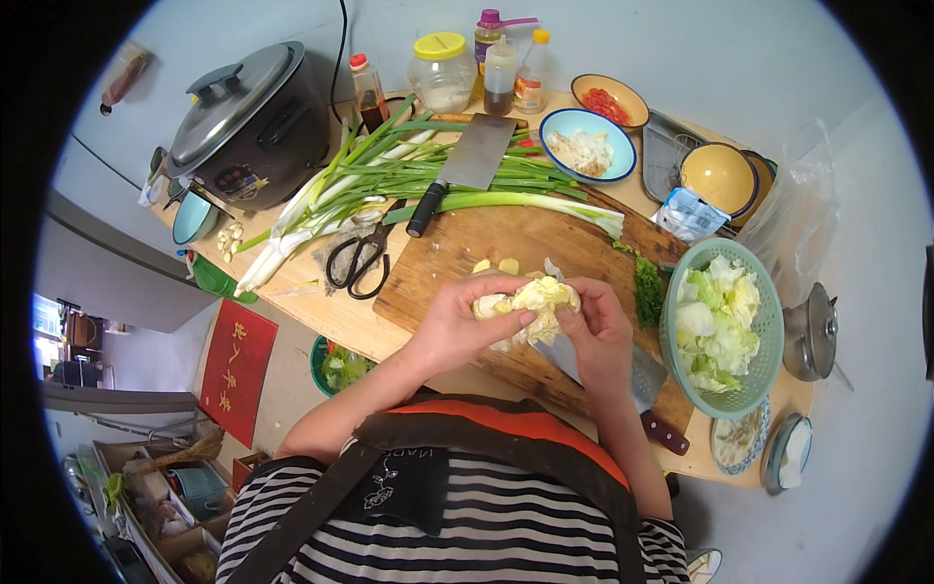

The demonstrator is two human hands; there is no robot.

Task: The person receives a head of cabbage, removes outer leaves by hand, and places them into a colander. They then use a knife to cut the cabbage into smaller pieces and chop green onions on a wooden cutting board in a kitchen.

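Observation:
My left hand (467, 321) and my right hand (593, 326) are both closed on a pale yellow, crumpled leafy vegetable piece (537, 304), held over the wooden cutting board (443, 263). Yellow slices (507, 265) lie just behind my fingers. A wide steel knife with a dark riveted handle (664, 429) lies partly under my hands. At the right, a mint-green colander (671, 331) holds torn lettuce (725, 311). Chopped green herbs (647, 292) lie between the board's middle and the colander.
Leeks (341, 185), a black-handled cleaver (477, 156) and scissors (358, 268) lie behind. A rice cooker (248, 131), bottles (530, 73), bowls (718, 177) and a tray (662, 146) line the back. A lidded pot (806, 336) stands far right. A green basin (341, 365) is below the table.

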